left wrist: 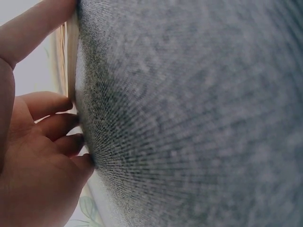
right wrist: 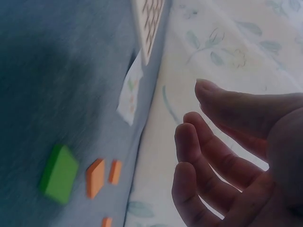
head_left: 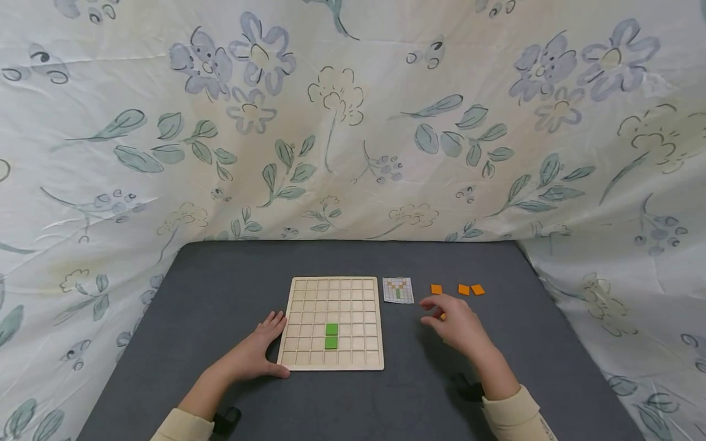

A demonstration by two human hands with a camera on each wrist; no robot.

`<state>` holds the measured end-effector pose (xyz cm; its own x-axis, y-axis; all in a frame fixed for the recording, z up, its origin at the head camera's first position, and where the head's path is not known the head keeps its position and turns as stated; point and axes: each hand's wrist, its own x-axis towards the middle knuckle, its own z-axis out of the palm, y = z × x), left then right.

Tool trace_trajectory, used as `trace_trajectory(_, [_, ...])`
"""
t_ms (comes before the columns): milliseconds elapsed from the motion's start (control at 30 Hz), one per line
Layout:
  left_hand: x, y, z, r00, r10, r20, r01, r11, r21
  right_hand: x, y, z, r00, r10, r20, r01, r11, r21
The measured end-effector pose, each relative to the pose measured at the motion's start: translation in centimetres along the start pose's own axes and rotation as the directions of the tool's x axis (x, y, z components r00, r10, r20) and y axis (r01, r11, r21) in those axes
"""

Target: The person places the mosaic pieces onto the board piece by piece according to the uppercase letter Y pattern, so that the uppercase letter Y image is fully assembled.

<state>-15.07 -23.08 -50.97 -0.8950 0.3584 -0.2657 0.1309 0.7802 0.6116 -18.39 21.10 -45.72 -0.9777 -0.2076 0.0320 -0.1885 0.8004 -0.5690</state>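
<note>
A square wooden grid board (head_left: pixel 353 365) lies on the table, with two green square tiles (head_left: pixel 331 335) one above the other in its lower middle. My left hand (head_left: pixel 256 352) touches the board's left side: its fingertips rest on the left edge, its thumb at the near corner. My right hand (head_left: pixel 455 324) hovers to the right of the board, fingers bent and thumb apart, with nothing between them in the right wrist view. A green tile (right wrist: pixel 60 175) and orange tiles (right wrist: pixel 95 178) lie below it there. In the head view the hand hides that green tile.
A small pattern card (head_left: pixel 398 291) with a coloured grid lies right of the board. Three orange tiles (head_left: pixel 464 290) lie in a loose row beyond the right hand. Behind the dark table (head_left: pixel 237 269) hangs a floral cloth (head_left: pixel 353 153), which also runs down both sides.
</note>
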Motion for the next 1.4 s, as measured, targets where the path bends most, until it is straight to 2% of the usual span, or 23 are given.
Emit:
trace_trajectory(333, [0.1, -0.1, 0.3, 1.0, 0.0, -0.004, 0.0, 1.0, 0.002, -1.0, 3.3, -0.9, 0.995, 0.096, -0.006, -0.096, 0.995, -0.012])
trace_trajectory(533, [0.4, 0.0, 0.0, 1.0, 0.001, -0.004, -0.001, 1.0, 0.007, -1.2, 4.6, -0.9, 0.993, 0.113, 0.01, -0.113, 0.993, -0.031])
trace_trajectory(767, [0.4, -0.1, 0.2, 1.0, 0.01, -0.006, -0.01, 1.0, 0.014, -1.5, 5.9, -0.7, 0.978, 0.185, 0.093, -0.177, 0.98, -0.09])
trace_trajectory(933, [0.2, -0.1, 0.3, 1.0, 0.0, -0.018, 0.0, 1.0, 0.007, -1.6, 6.6, -0.3, 0.965, 0.217, 0.148, -0.206, 0.975, -0.087])
trace_trajectory(1067, [0.2, -0.1, 0.4, 1.0, -0.007, -0.016, 0.007, 1.0, 0.011, -1.7, 6.9, 0.1, 0.963, 0.213, 0.166, -0.206, 0.977, -0.06])
trace_trajectory(1233, [0.2, -0.2, 0.6, 1.0, -0.008, -0.019, 0.009, 1.0, 0.013, -1.8, 6.8, 0.5, 0.972, 0.174, 0.158, -0.17, 0.985, -0.043])
trace_trajectory(1400, [0.2, -0.3, 0.6, 1.0, -0.008, -0.02, 0.008, 1.0, 0.015, -1.7, 6.3, 0.9, 0.985, 0.108, 0.137, -0.094, 0.99, -0.104])
